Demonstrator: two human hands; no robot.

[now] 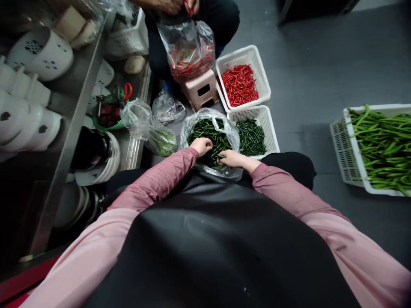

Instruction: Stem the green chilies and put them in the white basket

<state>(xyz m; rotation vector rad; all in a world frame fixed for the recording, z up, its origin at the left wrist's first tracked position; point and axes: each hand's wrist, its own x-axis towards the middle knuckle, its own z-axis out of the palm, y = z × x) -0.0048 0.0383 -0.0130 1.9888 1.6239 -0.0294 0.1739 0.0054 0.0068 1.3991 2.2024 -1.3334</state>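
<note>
- Landmark: open clear bag (233, 137), set between the person's knees; dark green chillies (205, 128) are contained in it.
- Step in hand, as judged: chillies are being handled piece by piece inside the bag, both hands being used.
- Left hand (201, 146): placed over the bag's left part; thumb and fingers drawn narrow. Whether anything is pinched cannot be told.
- Right hand (232, 158): placed at the bag's near right; fingers curled, chillies touched by the tips. A firm hold cannot be confirmed.
- Just right of the bag: white basket (273, 133), by which more dark green chillies are held.
- Beyond the bag, to the right: second basket (266, 83), filled partly with red chillies (239, 85).
- Beyond the bag: stool (192, 91), by which a bag of red chillies (189, 64) is supported; a co-worker's hands (192, 6) are seen above.
- Well right of the bag: long green pods (385, 145), heaped in a basket.
- Next move, as judged: a light fingertip pinch is called for, with loose plastic kept clear.
</note>
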